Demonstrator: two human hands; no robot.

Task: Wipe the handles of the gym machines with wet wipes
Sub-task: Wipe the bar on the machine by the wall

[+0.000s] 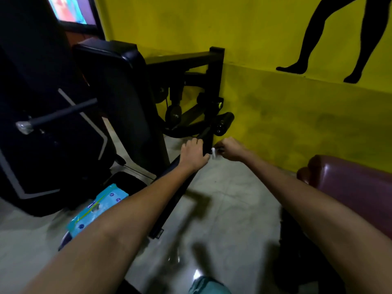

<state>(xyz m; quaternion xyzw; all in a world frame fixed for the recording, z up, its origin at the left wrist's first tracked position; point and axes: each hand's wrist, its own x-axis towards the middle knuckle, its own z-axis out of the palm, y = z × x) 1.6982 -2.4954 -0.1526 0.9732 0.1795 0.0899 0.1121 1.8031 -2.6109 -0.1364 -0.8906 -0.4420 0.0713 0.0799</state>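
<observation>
A yellow wall (pixel 265 115) fills the upper right, with a black painted silhouette of legs (pixel 318 37) on it. Below lies a glossy grey tiled floor (pixel 222 209). On the left stands a large black gym machine (pixel 53 124) with a padded backrest (pixel 118 85); a bar (pixel 63 112) with a plastic-wrapped end sticks out from its left part. A black frame (pixel 214 77) runs along the wall behind it, with a small yellow knob (pixel 220 105) and a black roller pad (pixel 224 122) lower down. At the top left a screen (pixel 72 9) glows. A dark red padded seat (pixel 347 177) sits at the right edge.

A long black handle (pixel 176 187) runs from the floor up toward the roller pad, between the person's outstretched forearms. The left hand (pixel 194 154) grips this handle from its left side, fingers curled over the top. The right hand (pixel 230 149) is just beside it on the handle's right side, fingers curled and pinching a small white wipe (pixel 214 153) that touches the handle next to the left thumb.

A light blue pack of wipes (pixel 95 206) lies on a black part of the machine at lower left, partly hidden by the left forearm. A bit of teal cloth (pixel 207 285) shows at the bottom edge.
</observation>
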